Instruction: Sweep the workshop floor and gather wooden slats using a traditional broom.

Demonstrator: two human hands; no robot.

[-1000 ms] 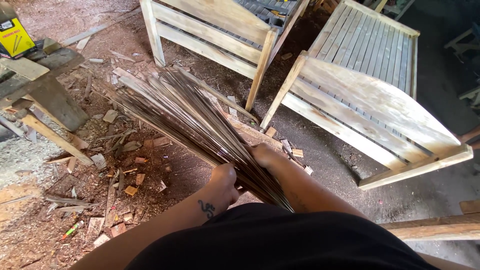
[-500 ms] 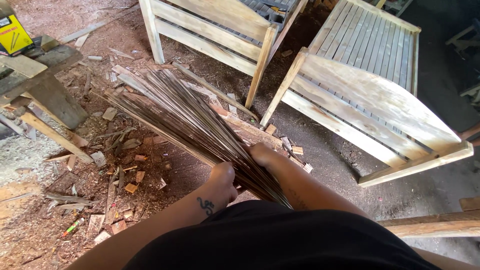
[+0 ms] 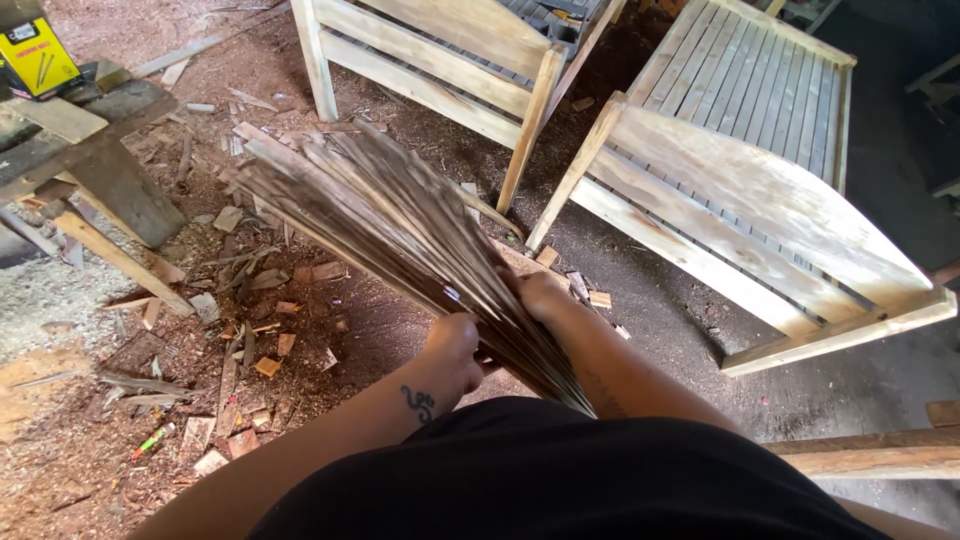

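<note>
Sawdust and wood offcuts (image 3: 262,366) litter the workshop floor (image 3: 80,300), with two slatted wooden benches (image 3: 740,190) beyond. Left hand (image 3: 452,352) and right hand (image 3: 542,297) are both closed around a bundle of thin sticks (image 3: 390,225), which fans out up-left above the floor.

You are looking down at a dirt floor (image 3: 700,330), reddish with sawdust on the left of the frame and darker grey toward the right. Wood offcuts (image 3: 265,365) and splinters lie scattered across the lower left. Two unfinished pale wooden benches with slatted seats stand at the top: one (image 3: 430,60) at upper centre, the other (image 3: 760,190) at upper right. A rough sawhorse (image 3: 95,165) sits at upper left, with a yellow box (image 3: 38,62) on it. Daylight falls brightest on the right bench.
</note>
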